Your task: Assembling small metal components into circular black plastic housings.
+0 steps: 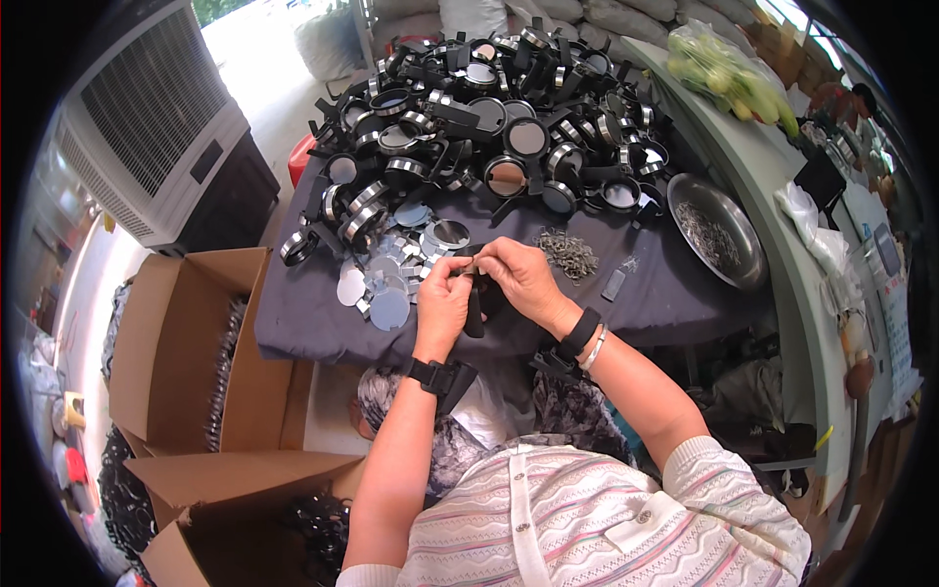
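Over the near edge of the dark-clothed table, my two hands meet fingertip to fingertip. My left hand is closed on a black handle-like piece, which hangs down between the hands. My right hand pinches at the top of that piece; whatever lies between its fingertips is too small to make out. Left of my hands lie loose shiny discs and small silver parts. To the right is a little pile of small metal pieces, with a small grey block beyond it.
A large heap of black-handled round parts with silver rings covers the table's far side. A steel bowl of small metal pieces stands at right, beside a pale ledge. Open cardboard boxes and an air cooler stand left.
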